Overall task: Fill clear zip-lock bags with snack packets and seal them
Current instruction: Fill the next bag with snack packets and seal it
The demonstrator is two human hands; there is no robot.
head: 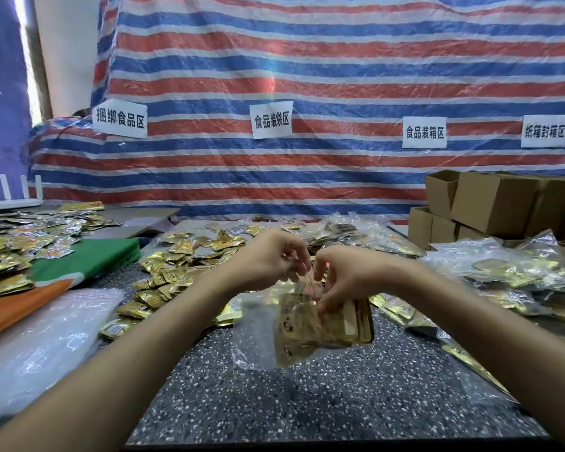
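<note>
Though a heap of filled bags lies on the right of the table, the job reads as mid-run: loose snack packets spread over the left and far middle, and a stack of empty bags waits near left. The current zip-lock bag hangs above the table centre with gold packets inside. Its mouth is apparently not yet pressed closed, so the seal is left to do, by my reading. The left hand pinches the bag's top edge from the left. The right hand curls its fingers onto the same edge, tips down against the packets. The bag hangs directly beneath both hands, touching both. Cannot tell whether the right fingers reach inside the mouth.
</note>
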